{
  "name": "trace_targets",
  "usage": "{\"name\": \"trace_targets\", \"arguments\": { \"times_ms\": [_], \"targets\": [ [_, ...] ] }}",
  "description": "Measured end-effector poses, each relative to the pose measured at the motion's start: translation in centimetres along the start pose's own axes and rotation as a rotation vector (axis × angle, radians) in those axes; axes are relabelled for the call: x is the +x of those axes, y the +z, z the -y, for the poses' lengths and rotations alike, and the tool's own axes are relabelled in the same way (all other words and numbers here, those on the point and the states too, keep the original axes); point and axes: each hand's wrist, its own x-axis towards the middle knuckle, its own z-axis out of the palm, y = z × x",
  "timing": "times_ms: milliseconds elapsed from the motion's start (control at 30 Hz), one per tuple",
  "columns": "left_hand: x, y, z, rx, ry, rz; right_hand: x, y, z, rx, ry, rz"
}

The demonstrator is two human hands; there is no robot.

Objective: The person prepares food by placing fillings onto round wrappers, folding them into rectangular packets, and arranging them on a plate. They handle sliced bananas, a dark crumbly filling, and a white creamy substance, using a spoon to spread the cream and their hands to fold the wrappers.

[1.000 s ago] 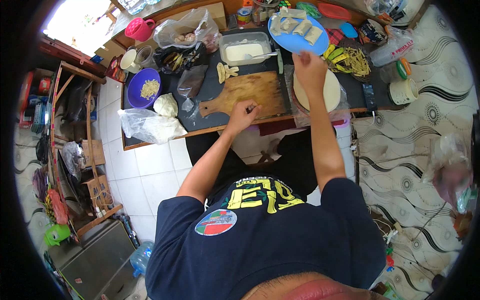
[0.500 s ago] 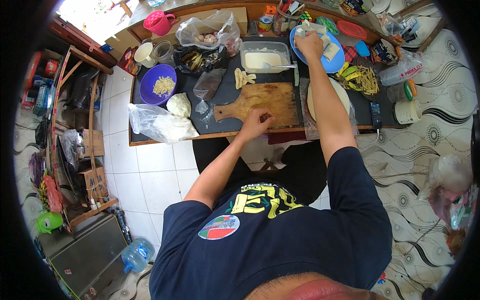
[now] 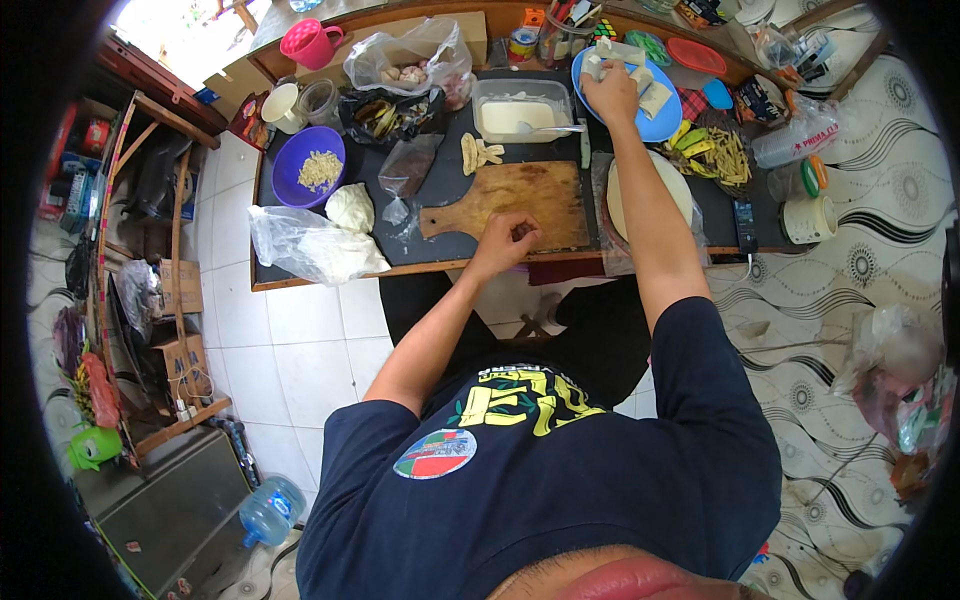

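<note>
Blue plate point(image 3: 665, 126) of pale rolls point(image 3: 655, 100)

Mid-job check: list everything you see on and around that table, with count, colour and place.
Cutting board: 1, brown, front centre of table
Plate: 1, blue, back right
Wrapped rolls: several, pale, on plate
Flat disc: 1, cream, right of board
Tub: 1, clear, behind board
Utensil: 1, silvery, in tub
Peeled pieces: several, pale yellow, behind board
Bowl: 1, purple, left
Chopped pieces: many, cream, in bowl
Cup: 1, pink, back left
Mug: 1, cream, behind bowl
Open bag: 1, black, left of tub
Phone: 1, black, right edge
Water jug: 1, clear blue, floor at left
Other clutter: uncounted, mixed, back edge and far left
Left hand: 1, bare, at board's front
Right hand: 1, bare, at rolls
</note>
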Motion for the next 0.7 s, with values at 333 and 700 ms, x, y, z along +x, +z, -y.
{"name": "trace_targets", "arguments": {
  "times_ms": [333,700],
  "targets": [
    [-0.2,0.1,-0.1,-0.002,-0.017,-0.011,-0.5,0.5,-0.9,0.069,0.018,-0.057],
    [-0.1,0.0,0.0,-0.007,-0.029,0.014,-1.7,-0.6,-0.4,0.025,0.089,-0.082]
  ]
}}
